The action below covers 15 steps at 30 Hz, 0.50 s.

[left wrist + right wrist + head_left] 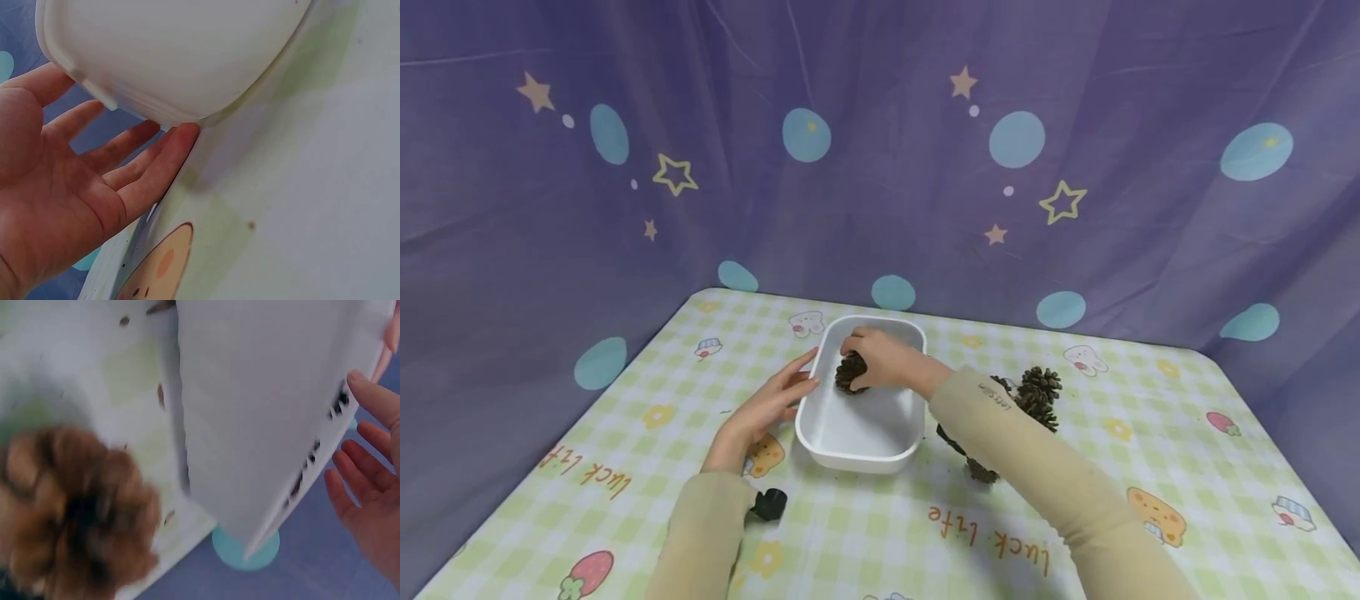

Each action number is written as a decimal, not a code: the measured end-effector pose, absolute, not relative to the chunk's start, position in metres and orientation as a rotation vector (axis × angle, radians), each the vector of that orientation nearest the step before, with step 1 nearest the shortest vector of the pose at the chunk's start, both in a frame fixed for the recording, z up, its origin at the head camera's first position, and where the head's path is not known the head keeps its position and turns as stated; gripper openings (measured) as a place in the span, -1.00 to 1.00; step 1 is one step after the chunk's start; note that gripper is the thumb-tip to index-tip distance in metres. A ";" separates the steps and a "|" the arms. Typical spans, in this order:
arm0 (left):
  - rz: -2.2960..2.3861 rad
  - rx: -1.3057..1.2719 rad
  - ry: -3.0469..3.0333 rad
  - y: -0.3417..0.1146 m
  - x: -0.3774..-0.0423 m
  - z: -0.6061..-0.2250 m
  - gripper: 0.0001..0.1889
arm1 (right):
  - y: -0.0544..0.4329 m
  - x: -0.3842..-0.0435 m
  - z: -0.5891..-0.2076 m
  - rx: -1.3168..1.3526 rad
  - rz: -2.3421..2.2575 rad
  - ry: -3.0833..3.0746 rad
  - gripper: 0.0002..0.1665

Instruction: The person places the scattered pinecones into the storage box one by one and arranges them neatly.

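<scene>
A white rectangular tub [865,454] stands on the table. My right hand [886,358] reaches into it and grips a brown pine cone [850,374] between thumb and fingers, near the tub's left side. In the right wrist view, only a few dark scales of that cone show over the tub wall [262,394], beside my right hand's fingers [359,465]. My left hand [769,406] is spread along the outside of the tub's left wall. Its fingertips touch the tub's side in the left wrist view, with the palm [62,194] turned up to the camera.
More pine cones [1036,398] lie right of the tub, partly behind my right sleeve; one pine cone [982,472] sits nearer. A blurred pine cone [81,512] looms close in the right wrist view. Brown flakes dot the checked tablecloth [662,467]. A purple curtain [880,208] hangs behind.
</scene>
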<state>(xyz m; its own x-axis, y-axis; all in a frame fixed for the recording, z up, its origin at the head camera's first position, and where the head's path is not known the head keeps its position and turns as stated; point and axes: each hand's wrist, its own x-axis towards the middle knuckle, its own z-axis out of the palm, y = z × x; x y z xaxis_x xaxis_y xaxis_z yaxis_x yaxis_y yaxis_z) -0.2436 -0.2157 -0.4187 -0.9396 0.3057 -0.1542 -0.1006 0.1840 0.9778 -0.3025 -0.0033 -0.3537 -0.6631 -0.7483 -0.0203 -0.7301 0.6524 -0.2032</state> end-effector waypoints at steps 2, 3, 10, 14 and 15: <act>1.819 0.200 2.151 -0.216 -0.244 -0.419 -0.35 | 0.006 -0.303 -0.347 -1.261 -0.311 2.765 -0.39; 1.818 0.202 2.154 -0.216 -0.243 -0.418 -0.35 | 0.012 -0.304 -0.343 -1.265 -0.331 2.766 -0.39; 1.815 0.210 2.157 -0.216 -0.243 -0.419 -0.35 | 0.069 -0.313 -0.328 -1.130 -0.378 2.884 -0.46; 1.819 0.212 2.149 -0.215 -0.245 -0.421 -0.36 | 0.098 -0.316 -0.329 -1.079 -0.442 2.916 -0.47; 1.820 0.212 2.146 -0.215 -0.245 -0.421 -0.36 | 0.104 -0.317 -0.330 -1.066 -0.446 2.926 -0.48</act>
